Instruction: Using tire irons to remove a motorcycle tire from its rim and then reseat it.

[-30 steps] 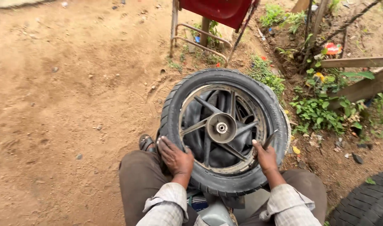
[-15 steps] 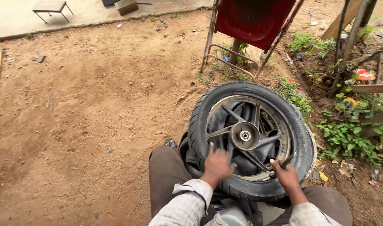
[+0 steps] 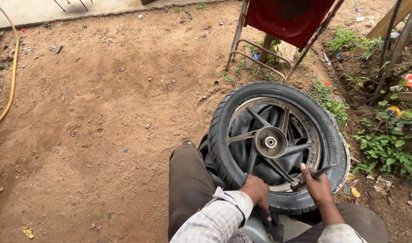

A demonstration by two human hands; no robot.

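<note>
1. Setting: bare reddish-brown dirt ground (image 3: pixel 89 135), a strip of pale concrete at the top edge, a red metal folding stand (image 3: pixel 282 27) behind the work, green weeds (image 3: pixel 386 148) to the right, and a yellow hose (image 3: pixel 10 72) at the left edge.
2. Principal item: black rubber motorcycle tyre on a silver spoked alloy wheel (image 3: pixel 278 144), lying flat on the ground against the person's knees, with slack black inner tube (image 3: pixel 244 130) showing between the spokes.
3. Right hand (image 3: pixel 318 186): closed around a thin dark metal tyre lever (image 3: pixel 316 174), its tip at the near rim.
4. Left hand (image 3: pixel 257 191): curled, knuckles up, fingers pressed down on the near sidewall.
5. Change: half a second ago the left hand lay spread over the spokes; now it is back at the tyre's near edge, the lever remaining at the rim. The work appears concentrated on the bead there.
</note>
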